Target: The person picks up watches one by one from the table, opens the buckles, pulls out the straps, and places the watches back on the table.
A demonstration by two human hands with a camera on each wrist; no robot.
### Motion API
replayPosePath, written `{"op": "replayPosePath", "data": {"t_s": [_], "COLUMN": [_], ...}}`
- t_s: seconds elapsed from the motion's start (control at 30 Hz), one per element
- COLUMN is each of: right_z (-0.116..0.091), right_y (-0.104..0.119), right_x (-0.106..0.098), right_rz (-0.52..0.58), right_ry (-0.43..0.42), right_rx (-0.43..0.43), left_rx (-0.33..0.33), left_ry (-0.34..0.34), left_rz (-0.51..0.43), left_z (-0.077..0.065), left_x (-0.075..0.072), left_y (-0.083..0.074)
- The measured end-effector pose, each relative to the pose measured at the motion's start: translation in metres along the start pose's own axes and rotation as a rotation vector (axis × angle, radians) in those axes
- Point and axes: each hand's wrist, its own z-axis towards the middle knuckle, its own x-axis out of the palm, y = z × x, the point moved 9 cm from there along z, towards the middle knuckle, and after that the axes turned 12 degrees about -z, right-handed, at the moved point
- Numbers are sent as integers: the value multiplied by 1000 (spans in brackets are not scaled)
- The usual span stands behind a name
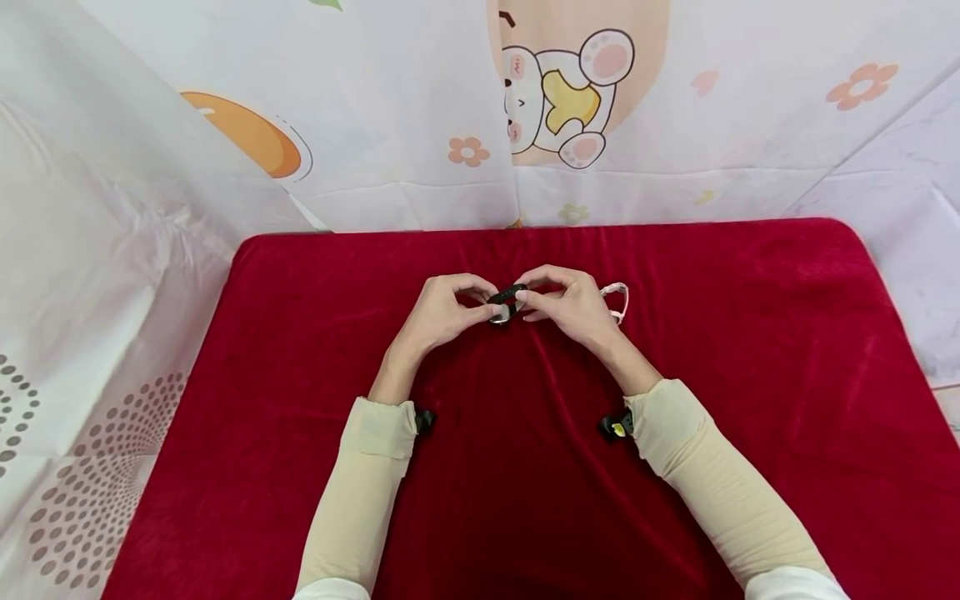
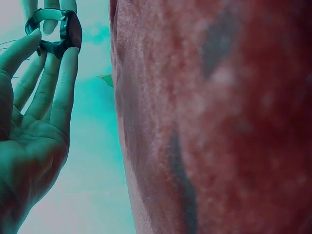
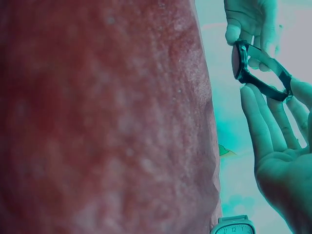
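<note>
A wristwatch with a black strap (image 1: pixel 507 293) is held up between my two hands, over the far middle of the red cloth. Its strap forms a loop, and the dark round case (image 3: pixel 237 61) faces away from the right hand's palm in the right wrist view. My left hand (image 1: pixel 446 312) pinches the watch from the left with thumb and fingers. From the right, my right hand (image 1: pixel 564 304) grips the strap between thumb and fingertips. Behind the right hand lies a white-strapped watch (image 1: pixel 625 302), partly hidden; its dial (image 3: pixel 234 229) shows at the right wrist view's bottom edge.
Red velvety cloth (image 1: pixel 300 375) covers the table. A white printed curtain (image 1: pixel 405 100) hangs along the far edge, and pale sheeting (image 1: pixel 90 250) drapes at the left. Small black devices (image 1: pixel 617 426) sit at both wrists.
</note>
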Motion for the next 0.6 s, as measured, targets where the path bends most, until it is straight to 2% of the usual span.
{"op": "replayPosePath", "data": {"t_s": [0.43,0.6], "right_z": [1,8], "right_y": [-4,-19], "right_x": [1,0], "right_rz": [19,27], "right_ry": [-20,-27], "right_rx": [12,15], "left_rx": [-5,-4], "left_ry": [-8,-9], "left_rz": [38,44], "left_z": [-1,0], "left_x": [0,-1], "left_y": [1,2]}}
